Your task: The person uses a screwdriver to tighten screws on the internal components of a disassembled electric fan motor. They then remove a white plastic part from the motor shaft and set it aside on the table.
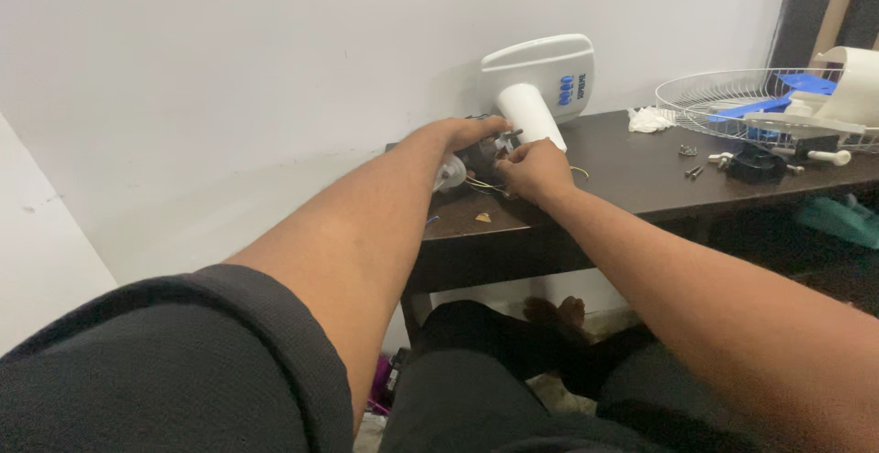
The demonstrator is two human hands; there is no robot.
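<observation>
Black-sleeved, the left hand (467, 130) wraps its fingers over a small dark motor (476, 155) at the far left of the dark worktop (632, 178). Just right of it, the right hand (536, 169) pinches its fingers together on the motor's wires, below a white fan base (540, 82). Loose screws (693, 171) and a wire fan guard (732, 100) lie well apart to the right.

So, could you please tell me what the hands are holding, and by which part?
Both hands grip the fan motor: left hand over its top, right hand at its wired side.
</observation>
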